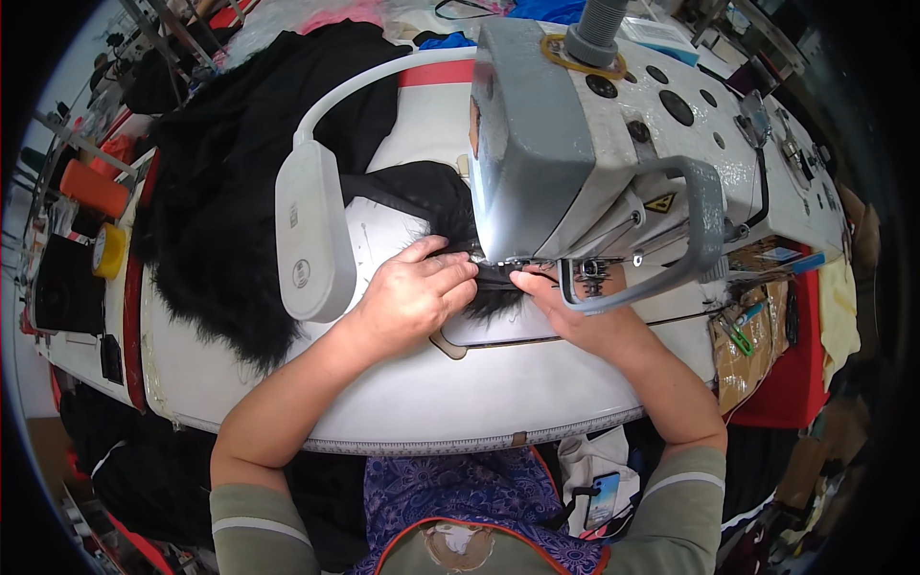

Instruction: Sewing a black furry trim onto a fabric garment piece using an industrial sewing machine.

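Note:
A black garment piece with a furry edge (495, 304) lies under the head of a sewing machine (532, 144). My left hand (412, 295) is closed on the garment just left of the needle area, fingers bent together and pressing it down. On the other side, my right hand (585, 321) grips the same cloth at its edge, with thumb and fingertips close to the presser foot. The machine's grey guard bar and small parts cover some of the right fingers. The rest of the black garment (259, 144) spreads across the table to the left, with fluffy trim along its lower edge.
A white lamp (314, 230) on a curved arm hangs left of my left hand. Along the white table's (287, 402) front edge runs a measuring tape (460, 447). Green-handled snips (738, 337) lie at right; an orange cone (94, 187) and yellow tape roll (108, 251) stand at left.

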